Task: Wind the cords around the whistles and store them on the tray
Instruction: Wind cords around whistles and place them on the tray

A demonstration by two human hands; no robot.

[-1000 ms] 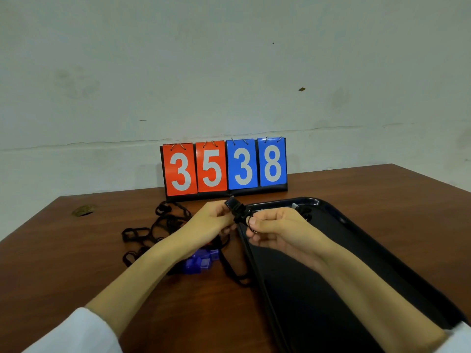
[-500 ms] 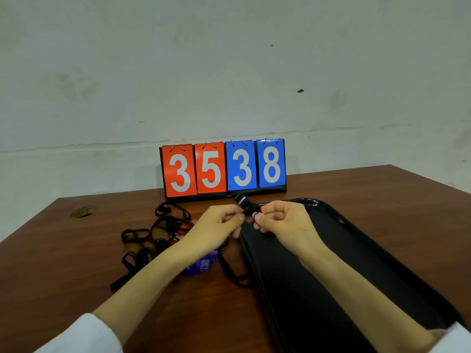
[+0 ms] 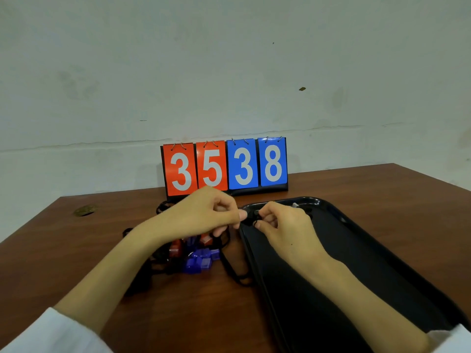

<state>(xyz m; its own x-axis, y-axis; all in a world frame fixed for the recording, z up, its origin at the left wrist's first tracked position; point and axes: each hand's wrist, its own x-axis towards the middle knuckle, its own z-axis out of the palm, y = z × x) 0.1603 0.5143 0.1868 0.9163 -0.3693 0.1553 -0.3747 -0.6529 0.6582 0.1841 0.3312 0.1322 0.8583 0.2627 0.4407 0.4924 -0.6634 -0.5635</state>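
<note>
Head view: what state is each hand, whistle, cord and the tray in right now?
left hand, pinching the black whistle.
right hand, pinching the same whistle.
black whistle, held off the table, over the rim of the tray.
blue whistles, on the table.
red whistles, on the table among loose cords.
tray, flat on the table.
scoreboard, upright, reads 3538.

The person's body, seen from above. Both the left hand and the right hand are bare and slender-fingered; a small speck marks the back of the right hand. The left forearm and right forearm are uncovered along their whole visible length. The left white fabric sleeve is a broad, soft cuff filling the lower left corner, its edge blurred. Of the right white fabric sleeve, only a narrow strip shows at the lower right corner.
</note>
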